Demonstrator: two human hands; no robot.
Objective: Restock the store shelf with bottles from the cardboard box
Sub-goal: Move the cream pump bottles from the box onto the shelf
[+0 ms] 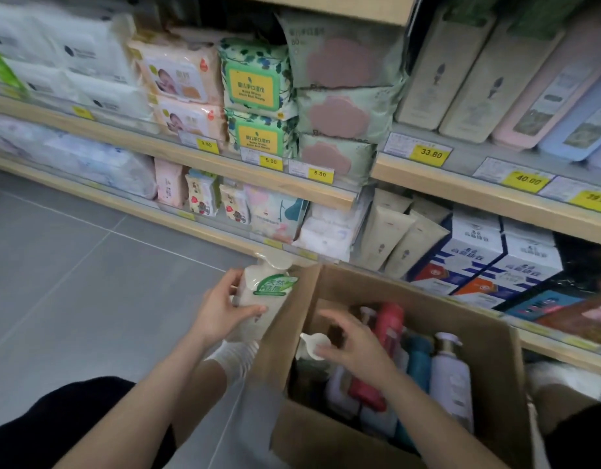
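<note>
The left hand (pixel 221 309) is gripping a pale bottle (pixel 262 296) with a green label, holding it upright just outside the box (pixel 488 336) wall. The right hand (pixel 355 343) is hovering inside the box, fingers loosely curled, touching a white cap (pixel 314 345); whether it grips is unclear.

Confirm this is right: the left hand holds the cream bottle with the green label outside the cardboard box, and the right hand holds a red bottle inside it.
Wrong in one respect. The head view shows the right hand on a white pump top, not the red bottle. The left hand, cream bottle and cardboard box are as stated.
</note>
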